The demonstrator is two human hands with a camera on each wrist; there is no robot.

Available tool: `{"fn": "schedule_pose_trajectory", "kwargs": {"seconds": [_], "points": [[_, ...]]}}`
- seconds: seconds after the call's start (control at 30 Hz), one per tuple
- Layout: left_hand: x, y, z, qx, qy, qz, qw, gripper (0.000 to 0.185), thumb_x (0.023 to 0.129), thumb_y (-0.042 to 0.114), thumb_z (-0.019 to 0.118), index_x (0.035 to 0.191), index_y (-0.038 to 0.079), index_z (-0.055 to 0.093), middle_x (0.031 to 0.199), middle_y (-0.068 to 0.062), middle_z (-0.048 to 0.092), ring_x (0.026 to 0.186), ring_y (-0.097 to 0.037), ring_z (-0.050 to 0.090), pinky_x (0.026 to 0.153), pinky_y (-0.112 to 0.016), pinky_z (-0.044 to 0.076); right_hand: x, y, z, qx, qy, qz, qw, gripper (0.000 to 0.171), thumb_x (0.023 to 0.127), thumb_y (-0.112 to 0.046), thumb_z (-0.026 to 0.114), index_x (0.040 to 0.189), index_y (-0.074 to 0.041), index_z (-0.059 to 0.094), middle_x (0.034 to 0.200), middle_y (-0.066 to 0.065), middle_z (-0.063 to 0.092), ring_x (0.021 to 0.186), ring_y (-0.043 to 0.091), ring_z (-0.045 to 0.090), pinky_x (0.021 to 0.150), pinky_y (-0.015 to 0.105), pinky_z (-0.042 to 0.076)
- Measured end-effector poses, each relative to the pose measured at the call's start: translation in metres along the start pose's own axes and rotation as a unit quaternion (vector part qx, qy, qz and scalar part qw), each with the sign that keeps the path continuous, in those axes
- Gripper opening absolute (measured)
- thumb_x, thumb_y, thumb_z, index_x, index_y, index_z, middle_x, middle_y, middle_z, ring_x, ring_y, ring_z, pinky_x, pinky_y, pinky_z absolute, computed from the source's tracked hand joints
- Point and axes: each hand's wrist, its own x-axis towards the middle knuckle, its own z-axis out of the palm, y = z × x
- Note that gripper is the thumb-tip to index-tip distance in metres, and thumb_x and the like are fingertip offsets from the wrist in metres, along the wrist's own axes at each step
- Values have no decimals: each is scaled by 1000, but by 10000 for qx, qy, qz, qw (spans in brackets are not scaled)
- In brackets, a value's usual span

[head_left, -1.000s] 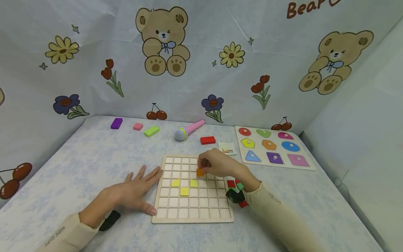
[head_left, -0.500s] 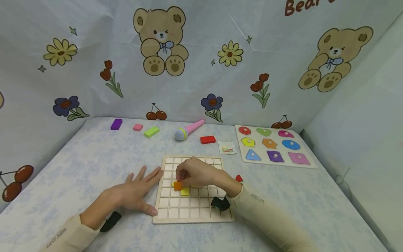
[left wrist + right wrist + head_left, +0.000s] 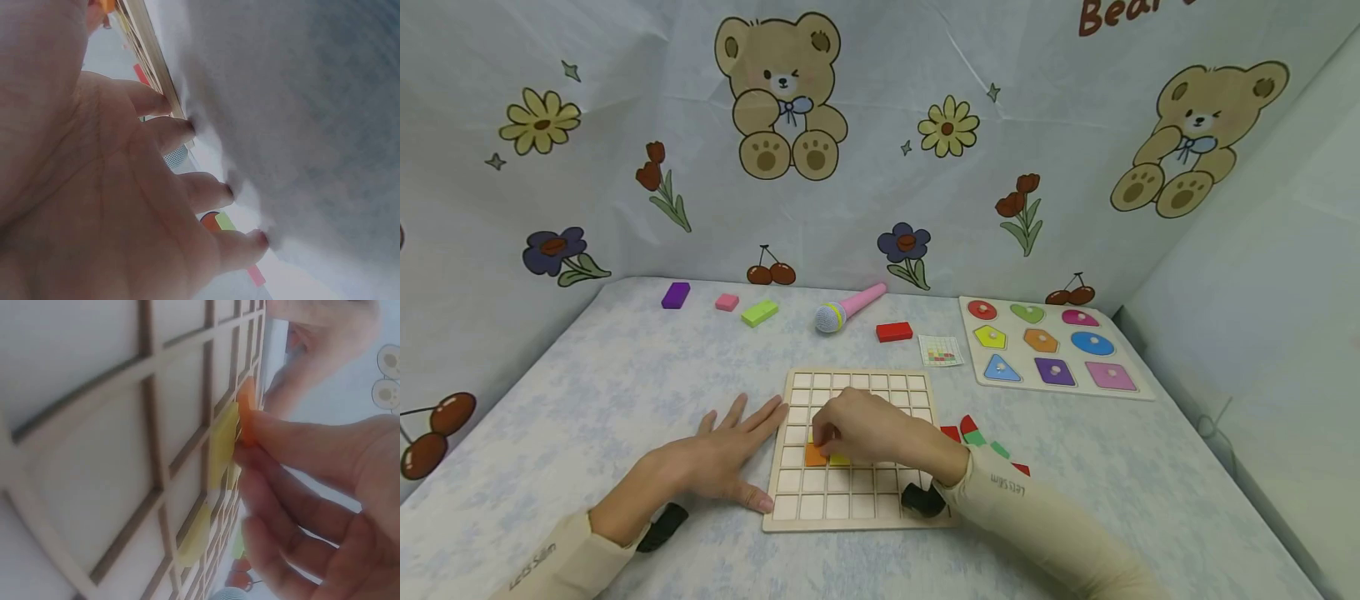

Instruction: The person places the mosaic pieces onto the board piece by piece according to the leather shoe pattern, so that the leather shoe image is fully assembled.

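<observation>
A wooden grid board [image 3: 857,512] lies on the table before me. My right hand [image 3: 857,429] is over its middle, fingertips pinching an orange square tile [image 3: 815,455] that sits in a cell next to a yellow tile [image 3: 840,459]. The right wrist view shows the orange tile [image 3: 246,411] against the yellow tiles [image 3: 222,444] in the grid. My left hand [image 3: 730,454] lies flat with fingers spread on the table, its fingertips touching the board's left edge [image 3: 153,59].
Red and green loose tiles [image 3: 973,435] lie right of the board. Further back are a red block [image 3: 894,332], a pink toy microphone [image 3: 848,307], green, pink and purple blocks [image 3: 760,312], a small pattern card [image 3: 941,351] and a shape puzzle board [image 3: 1045,346].
My right hand has carried the orange tile from the board's upper right, leftward and toward me, down into a cell beside the yellow tile. The left hand has stayed put.
</observation>
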Motion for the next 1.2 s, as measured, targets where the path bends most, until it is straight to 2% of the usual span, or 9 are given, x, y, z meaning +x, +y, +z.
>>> {"fn": "schedule_pose_trajectory", "kwargs": {"seconds": [0.13,0.43,0.67,0.97,1.1,1.2], "points": [[0,0,0,4,8,-14,10000,126,70,67,76,163,13,9,170,-10,1,151,-50,-10,108,-80,-2,-2,-3,1,-180,64,82,9998,5,89,-17,78,86,-20,80,77,-16,70,74,-3,56,66,13,47],[0,-1,2,-29,-24,23,10000,126,71,66,76,163,12,8,170,-11,0,151,-51,-11,108,-80,-3,-3,-3,3,30,-49,261,9996,5,84,-21,83,88,-18,82,80,-15,72,67,-4,57,60,13,47],[0,1,1,37,-16,-41,10000,126,71,67,76,163,12,8,170,-10,1,151,-51,-10,108,-80,-2,-1,-2,1,-186,-67,74,9998,5,84,-21,83,88,-19,82,80,-16,71,78,-3,58,66,12,47],[1,0,0,60,14,-25,10000,126,71,66,76,163,12,8,170,-10,1,151,-50,-11,108,-80,-3,-2,-4,3,-315,-127,20,9994,5,87,-19,80,92,-21,80,85,-16,68,79,-4,57,66,13,48],[-1,1,1,2,-24,13,10000,125,72,65,77,163,11,8,170,-11,0,150,-51,-11,108,-80,-3,-5,-5,3,-277,-207,29,9994,11,88,-18,79,99,-20,80,87,-15,70,79,-3,59,70,12,49],[-2,1,1,-14,-33,32,10000,125,73,64,77,163,12,7,170,-12,0,150,-51,-11,108,-79,-4,-10,-5,1,-340,-261,-73,9991,16,89,-19,78,105,-19,80,94,-13,72,86,-2,62,76,12,50]]}}
